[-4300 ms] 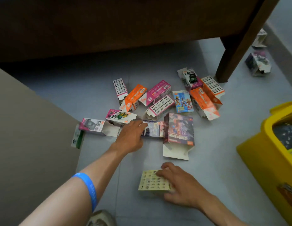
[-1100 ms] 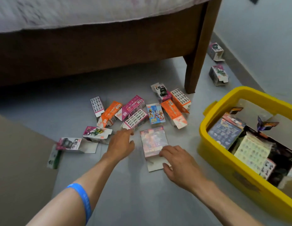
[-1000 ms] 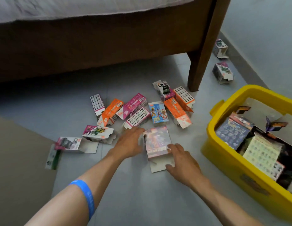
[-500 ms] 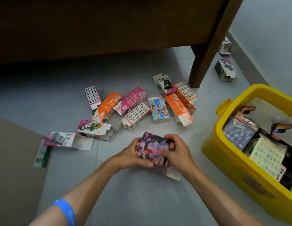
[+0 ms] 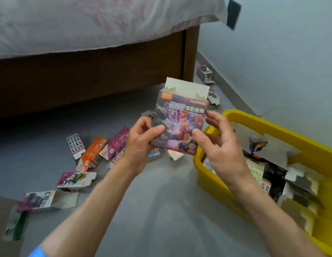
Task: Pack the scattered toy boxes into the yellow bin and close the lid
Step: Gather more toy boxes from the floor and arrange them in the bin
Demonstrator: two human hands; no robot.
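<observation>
I hold a purple robot toy box (image 5: 182, 119) upright in the air, its white top flap open. My left hand (image 5: 141, 145) pinches its lower left edge. My right hand (image 5: 219, 145) touches its right edge with thumb and fingertips, fingers spread. The yellow bin (image 5: 258, 125) stands open at the right, holding several flattened boxes. On the floor to the left lie several more toy boxes: an orange box (image 5: 92, 154), a pink box (image 5: 118, 142), a white-and-pink box (image 5: 75, 145) and a box with a green figure (image 5: 76, 179).
A wooden bed frame (image 5: 87, 78) with a pale sheet spans the back, its leg (image 5: 190, 52) near the wall. Two small boxes (image 5: 205, 73) lie along the grey wall's baseboard. A flattened box (image 5: 44, 199) and a green wrapper (image 5: 16, 223) lie at lower left.
Both hands have lifted the purple box off the floor and turned it upright, flap at the top. The view has tilted up, showing the bed sheet again.
</observation>
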